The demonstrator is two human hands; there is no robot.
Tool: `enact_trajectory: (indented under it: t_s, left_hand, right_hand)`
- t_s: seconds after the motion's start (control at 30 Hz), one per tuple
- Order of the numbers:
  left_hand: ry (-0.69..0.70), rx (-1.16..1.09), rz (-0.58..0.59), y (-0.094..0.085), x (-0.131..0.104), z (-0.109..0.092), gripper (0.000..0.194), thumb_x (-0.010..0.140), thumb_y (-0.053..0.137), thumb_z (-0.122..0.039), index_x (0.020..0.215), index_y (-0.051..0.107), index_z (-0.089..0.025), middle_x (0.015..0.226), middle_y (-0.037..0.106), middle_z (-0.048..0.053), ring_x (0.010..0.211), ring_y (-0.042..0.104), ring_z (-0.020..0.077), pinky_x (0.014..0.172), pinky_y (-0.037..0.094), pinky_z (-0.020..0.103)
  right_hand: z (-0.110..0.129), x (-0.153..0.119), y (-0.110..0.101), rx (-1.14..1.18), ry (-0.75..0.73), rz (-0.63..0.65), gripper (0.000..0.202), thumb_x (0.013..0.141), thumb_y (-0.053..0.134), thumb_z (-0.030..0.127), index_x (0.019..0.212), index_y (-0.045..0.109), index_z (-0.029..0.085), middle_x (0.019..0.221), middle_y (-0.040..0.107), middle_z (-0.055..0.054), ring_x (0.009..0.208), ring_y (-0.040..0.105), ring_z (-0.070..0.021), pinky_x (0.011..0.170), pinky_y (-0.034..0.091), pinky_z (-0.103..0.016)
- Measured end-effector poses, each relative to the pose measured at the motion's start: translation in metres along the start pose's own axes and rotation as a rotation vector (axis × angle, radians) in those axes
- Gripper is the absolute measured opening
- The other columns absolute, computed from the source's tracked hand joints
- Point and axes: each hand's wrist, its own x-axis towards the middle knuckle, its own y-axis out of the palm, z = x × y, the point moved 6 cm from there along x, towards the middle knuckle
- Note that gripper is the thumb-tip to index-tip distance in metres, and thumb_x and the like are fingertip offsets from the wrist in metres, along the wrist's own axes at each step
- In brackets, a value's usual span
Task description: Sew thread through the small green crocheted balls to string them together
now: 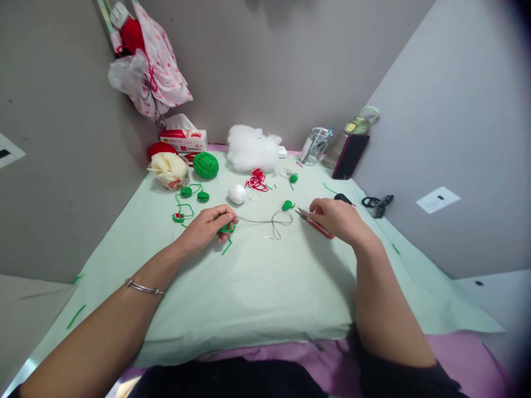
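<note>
My left hand, with a bracelet on its wrist, is closed round a small green yarn piece left of the middle. A dark thread runs right from it across the cloth, looping near a needle. My right hand is bent over the red-handled scissors, its fingertips hidden from view; whether it grips them is unclear. The scissor blades point left, towards a small green yarn piece.
Behind lie a green yarn ball, a white ball, red yarn and white stuffing. A glass jar and a phone stand back right, a tissue box back left.
</note>
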Motion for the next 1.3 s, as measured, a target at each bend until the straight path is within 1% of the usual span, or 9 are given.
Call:
enact_trajectory:
  t_s: [0.13, 0.37, 0.43, 0.53, 0.63, 0.7, 0.8, 0.93, 1.3]
  left_hand:
    - [0.0, -0.127, 0.048, 0.008, 0.0, 0.004, 0.029, 0.093, 0.06, -0.044, 0.085, 0.061, -0.016, 0.071, 0.061, 0.001, 0.059, 0.058, 0.0124, 0.058, 0.048, 0.026]
    - [-0.068, -0.44, 0.084, 0.017, -0.001, 0.003, 0.028, 0.091, 0.066, -0.042, 0.088, 0.069, -0.014, 0.09, 0.068, 0.007, 0.087, 0.065, 0.0193, 0.077, 0.061, 0.034]
    - [-0.066, -0.493, 0.081, 0.017, -0.001, 0.002, 0.024, 0.09, 0.067, -0.036, 0.09, 0.073, -0.013, 0.099, 0.068, 0.009, 0.095, 0.066, 0.0202, 0.087, 0.06, 0.037]
    - [-0.074, -0.511, 0.103, 0.016, -0.002, 0.002, 0.016, 0.087, 0.069, -0.024, 0.097, 0.076, -0.012, 0.11, 0.07, 0.01, 0.105, 0.066, 0.0218, 0.101, 0.055, 0.041]
    - [-0.063, -0.497, 0.147, 0.016, -0.004, 0.001, 0.026, 0.084, 0.072, -0.019, 0.109, 0.075, -0.014, 0.116, 0.071, 0.011, 0.112, 0.065, 0.0236, 0.106, 0.051, 0.042]
    - [-0.03, -0.479, 0.174, 0.017, -0.005, 0.0, 0.035, 0.084, 0.074, -0.019, 0.119, 0.073, -0.017, 0.121, 0.071, 0.011, 0.118, 0.064, 0.0245, 0.107, 0.049, 0.042]
    - [0.04, -0.422, 0.2, 0.018, -0.005, -0.003, 0.047, 0.083, 0.077, -0.02, 0.129, 0.068, -0.02, 0.127, 0.07, 0.011, 0.126, 0.06, 0.0266, 0.11, 0.045, 0.043]
    - [0.135, -0.31, 0.217, 0.021, -0.005, -0.007, 0.054, 0.084, 0.076, -0.022, 0.137, 0.062, -0.021, 0.132, 0.067, 0.012, 0.131, 0.057, 0.0294, 0.112, 0.042, 0.046]
    - [0.158, -0.246, 0.214, 0.025, -0.007, -0.009, 0.061, 0.083, 0.076, -0.02, 0.141, 0.059, -0.025, 0.139, 0.064, 0.013, 0.133, 0.056, 0.0297, 0.107, 0.047, 0.043]
  right_hand:
    - [0.0, 0.004, 0.015, -0.201, -0.036, 0.133, 0.019, 0.091, 0.054, 0.027, 0.096, 0.071, 0.019, 0.104, 0.073, -0.01, 0.085, 0.063, -0.0228, 0.061, 0.028, -0.029]
    - [0.002, 0.006, 0.013, -0.183, -0.021, 0.088, 0.022, 0.088, 0.047, 0.017, 0.079, 0.067, 0.015, 0.088, 0.072, -0.014, 0.075, 0.062, -0.0217, 0.061, 0.027, -0.031]
    - [0.003, 0.004, 0.002, 0.022, -0.018, -0.003, 0.017, 0.088, 0.048, 0.018, 0.08, 0.063, 0.016, 0.081, 0.07, -0.011, 0.066, 0.058, -0.0179, 0.06, 0.029, -0.03]
    - [0.011, -0.002, -0.008, 0.579, -0.047, -0.038, 0.012, 0.092, 0.047, 0.024, 0.091, 0.057, 0.018, 0.071, 0.065, -0.004, 0.057, 0.053, -0.0136, 0.055, 0.032, -0.026]
    - [0.035, -0.011, -0.007, 1.049, -0.212, 0.111, 0.016, 0.097, 0.049, 0.033, 0.096, 0.056, 0.019, 0.062, 0.052, 0.003, 0.052, 0.043, -0.0102, 0.05, 0.029, -0.023]
    - [0.055, -0.017, -0.003, 1.17, -0.322, 0.225, 0.025, 0.099, 0.051, 0.04, 0.1, 0.06, 0.017, 0.066, 0.047, 0.004, 0.051, 0.035, -0.0077, 0.048, 0.026, -0.022]
    - [0.081, -0.026, 0.006, 1.125, -0.433, 0.35, 0.037, 0.099, 0.052, 0.05, 0.106, 0.064, 0.015, 0.078, 0.052, 0.001, 0.055, 0.035, -0.0066, 0.049, 0.027, -0.022]
    - [0.105, -0.034, 0.012, 0.991, -0.541, 0.344, 0.038, 0.099, 0.054, 0.049, 0.103, 0.067, 0.014, 0.074, 0.052, 0.001, 0.064, 0.043, -0.0094, 0.057, 0.033, -0.023]
    - [0.111, -0.034, 0.022, 0.99, -0.451, 0.267, 0.035, 0.094, 0.061, 0.048, 0.086, 0.065, 0.015, 0.068, 0.044, 0.004, 0.064, 0.036, -0.0104, 0.059, 0.026, -0.026]
